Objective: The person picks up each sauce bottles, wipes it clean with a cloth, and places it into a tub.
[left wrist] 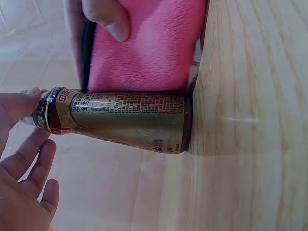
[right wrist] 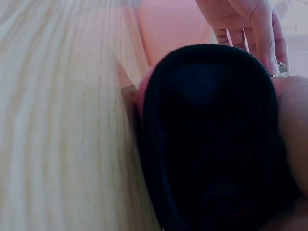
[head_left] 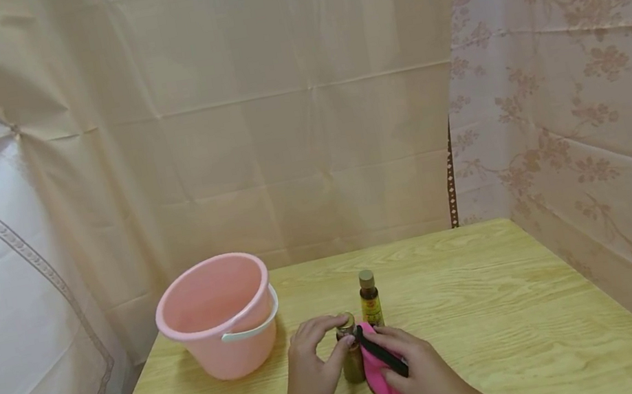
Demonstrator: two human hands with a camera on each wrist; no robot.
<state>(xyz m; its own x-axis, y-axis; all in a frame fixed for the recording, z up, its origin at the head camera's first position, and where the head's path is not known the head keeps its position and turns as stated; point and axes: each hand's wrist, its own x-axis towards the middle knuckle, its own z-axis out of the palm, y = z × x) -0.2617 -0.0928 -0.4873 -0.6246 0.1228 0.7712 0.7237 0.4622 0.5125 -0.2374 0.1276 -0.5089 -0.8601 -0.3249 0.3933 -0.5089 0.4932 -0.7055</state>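
Note:
Near the front of the table stands a glass bottle [head_left: 353, 366] with a gold label; the left wrist view shows small print on the label [left wrist: 130, 113]. My left hand [head_left: 314, 363] pinches it at the neck and cap between thumb and forefinger, the other fingers loosely spread. In my right hand [head_left: 423, 371] is a folded pink plush cloth [head_left: 377, 373] with black edging, held against the bottle's right side. The cloth's dark folded end [right wrist: 207, 144] fills much of the right wrist view. Just behind is a second, dark bottle [head_left: 371, 306] with a yellow label and gold cap.
A pink bucket [head_left: 233, 361] with a white handle [head_left: 251, 332] stands at the left of the wooden table [head_left: 497, 306]. A beige curtain [head_left: 291, 124] hangs behind, and a flowered curtain [head_left: 590, 109] hangs along the right.

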